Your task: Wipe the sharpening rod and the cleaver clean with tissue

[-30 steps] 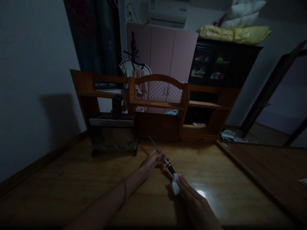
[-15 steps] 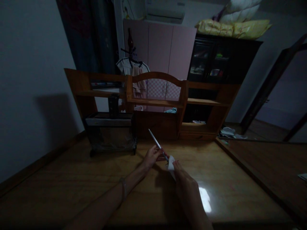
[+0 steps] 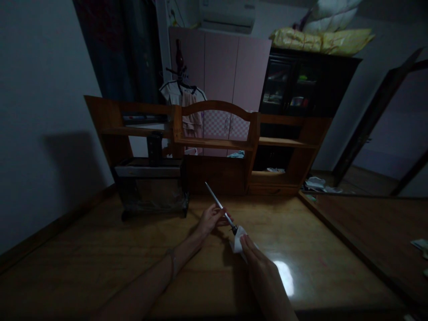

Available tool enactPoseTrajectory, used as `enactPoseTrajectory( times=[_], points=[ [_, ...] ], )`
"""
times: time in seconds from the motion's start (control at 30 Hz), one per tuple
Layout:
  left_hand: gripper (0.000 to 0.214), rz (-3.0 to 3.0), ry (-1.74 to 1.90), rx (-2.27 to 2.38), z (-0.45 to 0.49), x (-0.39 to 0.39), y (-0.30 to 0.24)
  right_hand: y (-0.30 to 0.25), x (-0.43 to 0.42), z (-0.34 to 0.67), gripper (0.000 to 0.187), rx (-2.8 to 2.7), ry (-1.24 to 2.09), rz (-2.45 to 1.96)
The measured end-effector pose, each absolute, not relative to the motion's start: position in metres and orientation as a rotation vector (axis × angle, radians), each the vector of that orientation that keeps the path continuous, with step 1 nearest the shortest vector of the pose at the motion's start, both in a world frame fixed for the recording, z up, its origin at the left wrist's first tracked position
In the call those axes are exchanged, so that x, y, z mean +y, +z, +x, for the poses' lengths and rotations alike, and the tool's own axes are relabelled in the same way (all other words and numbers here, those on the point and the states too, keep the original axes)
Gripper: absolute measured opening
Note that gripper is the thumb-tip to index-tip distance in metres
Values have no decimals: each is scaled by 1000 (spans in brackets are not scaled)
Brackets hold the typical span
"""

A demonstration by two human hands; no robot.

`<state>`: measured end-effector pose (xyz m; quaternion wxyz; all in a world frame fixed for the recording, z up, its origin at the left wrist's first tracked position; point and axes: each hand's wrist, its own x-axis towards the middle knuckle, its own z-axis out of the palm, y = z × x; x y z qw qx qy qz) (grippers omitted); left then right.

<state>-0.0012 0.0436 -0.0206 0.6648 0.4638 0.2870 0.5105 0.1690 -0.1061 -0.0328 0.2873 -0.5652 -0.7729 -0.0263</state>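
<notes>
My left hand (image 3: 210,220) is closed on a thin silver rod with a dark end (image 3: 219,207), which slants up and to the left above the wooden table (image 3: 100,258). My right hand (image 3: 259,263) pinches a small white tissue (image 3: 238,239) and presses it round the rod's dark lower end. A thin bracelet sits on my left wrist. The room is dim, so fine detail of the rod is hard to make out.
A wooden shelf unit (image 3: 217,142) stands along the table's far edge. A dark box-like stand (image 3: 150,187) sits at its left foot. Behind are pink wardrobe doors (image 3: 220,80), a dark glass cabinet (image 3: 301,84) and hanging clothes (image 3: 187,102). A second table (image 3: 374,236) adjoins on the right.
The tissue in my right hand slid up the rod toward my left hand, then back down near the dark end. The rod kept its slant.
</notes>
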Motion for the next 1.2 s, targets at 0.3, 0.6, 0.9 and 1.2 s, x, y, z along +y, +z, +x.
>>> enactPoseTrajectory(
  times=[0.3, 0.6, 0.9, 1.2],
  points=[
    [39, 1063, 1182, 649, 1, 43, -23, -16, -123, 191, 66, -2101, 235, -1416],
    [37, 1116, 1197, 687, 1, 40, -19, 5, -94, 159, 77, -2074, 312, -1378],
    [36, 1090, 1158, 685, 0, 37, -12, 2, -109, 182, 74, -2172, 392, -1320],
    [31, 1071, 1143, 657, -3, 33, -7, -2, -133, 198, 70, -2227, 449, -1272]
  ],
)
